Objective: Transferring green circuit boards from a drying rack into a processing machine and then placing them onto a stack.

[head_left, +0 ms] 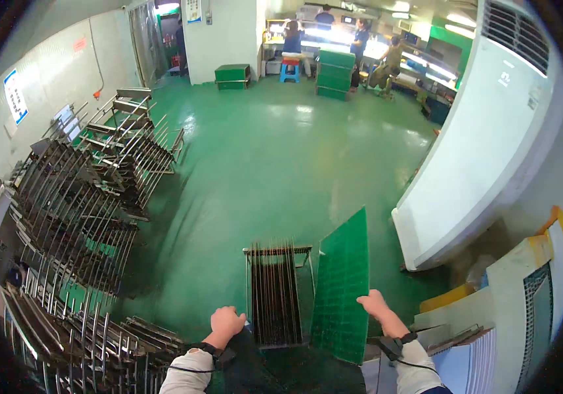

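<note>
My right hand [374, 304] is closed on the right edge of a thin green panel [342, 295], marked with a faint grid like a circuit board panel. The panel stands tilted on edge, to the right of a metal rack [277, 250]. Several thin brown-edged boards [275, 299] are slotted upright in that rack. My left hand [227, 322] is closed, left of the rack's near end. Whatever it may hold is hidden beneath the fingers.
Metal racks [81, 203] crowd the left wall, with more rods and frames [97, 348] at lower left. A tall white cabinet unit [472, 138] stands at right. Green crates [334, 73] and a blue stool [289, 69] are far off, near people at a lit bench.
</note>
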### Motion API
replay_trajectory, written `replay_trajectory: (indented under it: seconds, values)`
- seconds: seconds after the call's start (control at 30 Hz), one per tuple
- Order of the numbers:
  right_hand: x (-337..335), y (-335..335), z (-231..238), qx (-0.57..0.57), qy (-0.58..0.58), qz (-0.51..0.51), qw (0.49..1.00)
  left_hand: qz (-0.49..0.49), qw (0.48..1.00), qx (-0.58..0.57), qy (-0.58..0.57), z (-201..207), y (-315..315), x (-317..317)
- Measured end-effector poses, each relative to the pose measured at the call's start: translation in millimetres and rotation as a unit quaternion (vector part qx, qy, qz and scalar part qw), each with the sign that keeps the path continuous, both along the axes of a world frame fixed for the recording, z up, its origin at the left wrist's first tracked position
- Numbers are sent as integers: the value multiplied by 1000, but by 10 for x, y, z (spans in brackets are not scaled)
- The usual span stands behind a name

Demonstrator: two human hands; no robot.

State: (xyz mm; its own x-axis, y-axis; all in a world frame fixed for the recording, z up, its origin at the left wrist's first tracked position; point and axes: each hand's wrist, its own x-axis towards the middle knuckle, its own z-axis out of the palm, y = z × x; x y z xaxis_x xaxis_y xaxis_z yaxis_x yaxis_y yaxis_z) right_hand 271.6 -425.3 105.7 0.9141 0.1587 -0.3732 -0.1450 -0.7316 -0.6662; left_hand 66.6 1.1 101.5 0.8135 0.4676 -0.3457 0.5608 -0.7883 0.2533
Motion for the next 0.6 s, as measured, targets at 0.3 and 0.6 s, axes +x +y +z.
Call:
replay_trajectory:
  seconds: [0.3,0.6]
  values:
    - [-880,-1059,1517,374,-4,-182,909,17,999,-15,26,70,-33,-32]
    - [-1886,-1994,2580,430,-216,-353,802,28,1000,-7,-11,148,-134,-92]
